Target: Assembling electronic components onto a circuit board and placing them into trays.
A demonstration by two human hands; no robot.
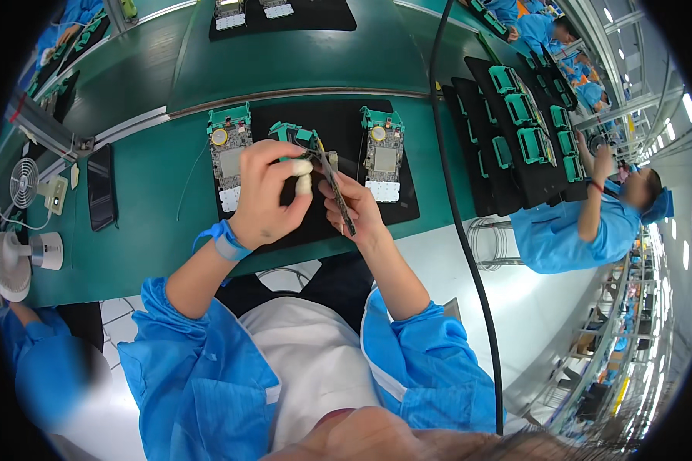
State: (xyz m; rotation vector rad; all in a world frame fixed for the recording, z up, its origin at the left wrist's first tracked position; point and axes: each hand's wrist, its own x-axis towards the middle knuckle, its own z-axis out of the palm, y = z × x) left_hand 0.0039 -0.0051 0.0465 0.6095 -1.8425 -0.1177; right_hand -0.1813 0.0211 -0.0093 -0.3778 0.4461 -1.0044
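Circuit board: edge-on, between the fingers of our right hand.
Right fingers: clasping it from both faces.
Left hand: thumb and forefinger in white finger cots, beside its upper part; we cannot tell whether they pinch anything.
Black mat: below our hands, a left green-framed board and a right green-framed board on it.
Far mat: beyond our green bench.

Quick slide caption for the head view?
Over a black mat, the right hand holds a circuit board, seen nearly edge-on; the left hand, wearing white finger covers, is close beside it.
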